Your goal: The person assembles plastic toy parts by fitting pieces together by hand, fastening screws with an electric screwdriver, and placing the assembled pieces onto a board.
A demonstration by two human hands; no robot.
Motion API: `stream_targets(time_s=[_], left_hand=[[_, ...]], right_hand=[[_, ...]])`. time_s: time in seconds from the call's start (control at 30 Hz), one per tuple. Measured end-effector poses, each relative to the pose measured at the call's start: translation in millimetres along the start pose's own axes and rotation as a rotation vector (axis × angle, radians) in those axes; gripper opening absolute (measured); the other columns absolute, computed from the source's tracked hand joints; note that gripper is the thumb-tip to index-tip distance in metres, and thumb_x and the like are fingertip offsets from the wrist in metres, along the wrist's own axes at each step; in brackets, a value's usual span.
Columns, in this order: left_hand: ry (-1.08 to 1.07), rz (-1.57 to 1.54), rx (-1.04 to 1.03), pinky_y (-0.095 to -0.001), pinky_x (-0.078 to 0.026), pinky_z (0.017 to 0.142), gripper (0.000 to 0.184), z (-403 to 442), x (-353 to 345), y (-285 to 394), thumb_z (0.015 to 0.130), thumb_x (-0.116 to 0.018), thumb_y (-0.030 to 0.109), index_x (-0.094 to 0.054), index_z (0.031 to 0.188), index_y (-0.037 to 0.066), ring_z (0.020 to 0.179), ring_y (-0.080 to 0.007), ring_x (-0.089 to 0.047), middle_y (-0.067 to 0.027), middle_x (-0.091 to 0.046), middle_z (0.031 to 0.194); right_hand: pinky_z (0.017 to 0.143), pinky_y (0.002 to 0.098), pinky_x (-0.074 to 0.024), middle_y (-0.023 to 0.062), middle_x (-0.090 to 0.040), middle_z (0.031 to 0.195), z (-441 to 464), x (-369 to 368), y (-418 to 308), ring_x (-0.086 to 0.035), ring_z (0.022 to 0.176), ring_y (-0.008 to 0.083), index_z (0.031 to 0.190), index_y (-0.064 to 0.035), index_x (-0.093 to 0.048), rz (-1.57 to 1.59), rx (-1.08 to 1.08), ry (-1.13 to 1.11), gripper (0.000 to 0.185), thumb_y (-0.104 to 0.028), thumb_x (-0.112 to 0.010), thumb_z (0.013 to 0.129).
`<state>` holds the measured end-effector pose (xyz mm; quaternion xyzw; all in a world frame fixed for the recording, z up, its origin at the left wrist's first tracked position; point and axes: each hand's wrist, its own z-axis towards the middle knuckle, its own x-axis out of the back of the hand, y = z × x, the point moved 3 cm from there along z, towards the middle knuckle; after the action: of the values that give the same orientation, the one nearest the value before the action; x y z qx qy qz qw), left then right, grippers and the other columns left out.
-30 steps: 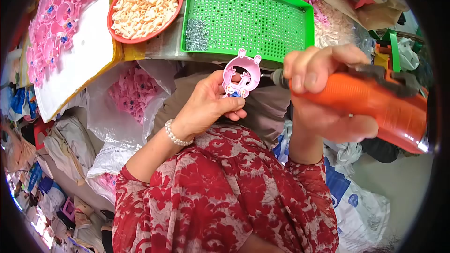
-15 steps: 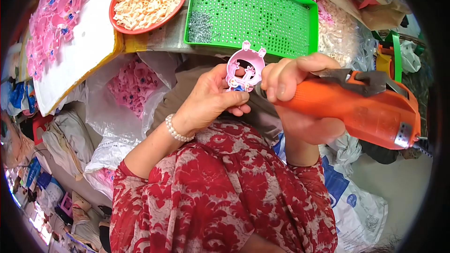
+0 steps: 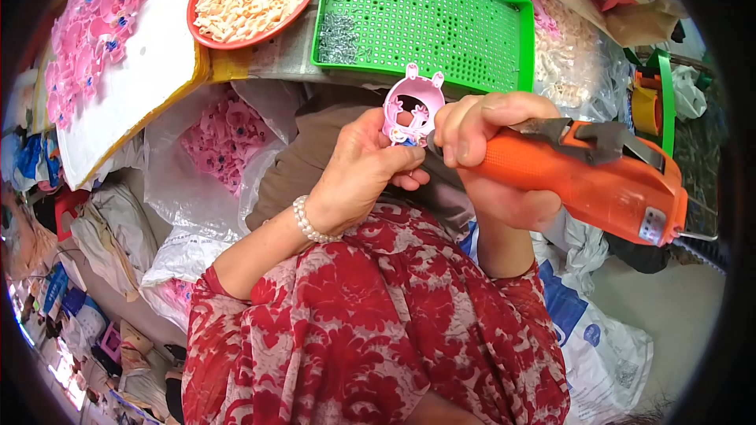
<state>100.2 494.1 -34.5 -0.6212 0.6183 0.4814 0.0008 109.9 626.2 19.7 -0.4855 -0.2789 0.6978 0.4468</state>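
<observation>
My left hand [image 3: 364,159] pinches a pink plastic toy part [image 3: 424,95] by its lower end. The part is a ring-like shell with two small ears on top and a bit of blue near my fingertips. Wrapped round an orange electric screwdriver [image 3: 587,189] is my right hand [image 3: 492,153], its fingers close to the front end. The tool lies nearly level, its nose up against the lower right side of the pink part. My fingers hide the tip, so I cannot see the exact contact.
Ahead stands a green perforated tray [image 3: 529,47] with small metal screws [image 3: 337,38] at its left. Beside it is a red bowl [image 3: 191,16] of cream plastic pieces. Pink parts [image 3: 98,27] lie on a white board [image 3: 150,71]; more fill a plastic bag [image 3: 169,189].
The rear of the screwdriver has swung slightly left and my right hand has shifted a little left. The pink part has moved slightly up and stays in my left hand.
</observation>
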Motion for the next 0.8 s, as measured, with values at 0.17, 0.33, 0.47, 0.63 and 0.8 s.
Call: stream_targets(time_s=[0.17,0.33,0.47,0.63,0.8], left_hand=[[0.01,0.033,0.012,-0.0212,-0.052,0.056,0.025,-4.0,-1.7,2.2,0.082,-0.058,0.001,-0.048,0.105,0.001,0.065,-0.0123,-0.062,-0.0056,-0.06,0.086],[-0.01,0.024,0.011,-0.0213,-0.052,0.056,0.023,-1.4,0.4,1.2,0.082,-0.058,0.002,-0.05,0.103,0.001,0.065,-0.0122,-0.062,-0.0056,-0.06,0.086],[-0.135,0.065,0.08,-0.0206,-0.052,0.056,0.023,1.7,-1.6,2.4,0.082,-0.059,0.002,-0.052,0.104,0.002,0.065,-0.0115,-0.062,-0.0044,-0.061,0.085],[-0.213,0.089,0.216,-0.0196,-0.052,0.057,0.028,6.5,0.5,-10.6,0.082,-0.06,0.002,-0.051,0.109,0.004,0.065,-0.0103,-0.062,-0.0031,-0.061,0.086],[-0.252,0.021,0.221,-0.0197,-0.053,0.059,0.037,10.8,1.5,-13.6,0.08,-0.059,-0.001,-0.047,0.115,0.004,0.066,-0.0104,-0.062,-0.0039,-0.059,0.084]], right_hand=[[0.064,0.0347,-0.0425,0.0062,-0.054,0.077,-0.4,2.3,-0.7,-0.053,0.065,0.0187,0.111,-0.0015,-0.048,-0.012,0.009,-0.019,0.074,-0.063,-0.062,0.073],[0.065,0.0344,-0.0428,0.0059,-0.055,0.077,-0.6,-1.9,-4.7,-0.053,0.065,0.0186,0.112,-0.0011,-0.047,-0.036,0.003,-0.033,0.074,-0.063,-0.062,0.073],[0.066,0.034,-0.0424,0.0053,-0.055,0.078,6.1,8.6,-14.5,-0.052,0.065,0.0181,0.118,-0.0021,-0.044,0.017,0.031,-0.081,0.079,-0.064,-0.062,0.073],[0.068,0.0329,-0.0392,0.0022,-0.052,0.083,33.8,24.1,-42.7,-0.05,0.072,0.016,0.125,-0.0058,-0.041,-0.015,0.127,-0.225,0.081,-0.068,-0.055,0.075],[0.066,0.0326,-0.04,0.004,-0.053,0.08,49.8,46.0,-9.5,-0.049,0.07,0.0158,0.121,-0.0032,-0.043,-0.004,0.1,0.002,0.077,-0.067,-0.053,0.077]])
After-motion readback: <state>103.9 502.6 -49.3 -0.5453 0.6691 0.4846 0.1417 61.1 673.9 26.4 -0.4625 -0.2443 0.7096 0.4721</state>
